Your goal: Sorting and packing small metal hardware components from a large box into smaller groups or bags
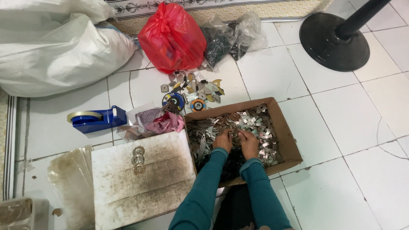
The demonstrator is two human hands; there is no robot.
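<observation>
Head view: left hand and right hand side by side in the cardboard box, fingers curled down into the heap of small metal pieces; whether anything is pinched between the fingers cannot be told, the grip being hidden by the backs of the hands. Both sleeves teal, reaching in from the near edge of the box. Probably best to sift with fingertips rather than whole palms, lifting few pieces at a time, since the stamped edges look sharp and tangle easily. Three round metal discs stacked in a row on the stained white board just left of the box, handy as a setting-down spot.

Surface and room: white floor tiles with dark grout. Blue tape dispenser well left of the box, pink cloth between the two. Loose scatter of scrap pieces beyond the box, then a red plastic bag, a clear bag of dark parts, a big white sack, and a black round stand base at far right
</observation>
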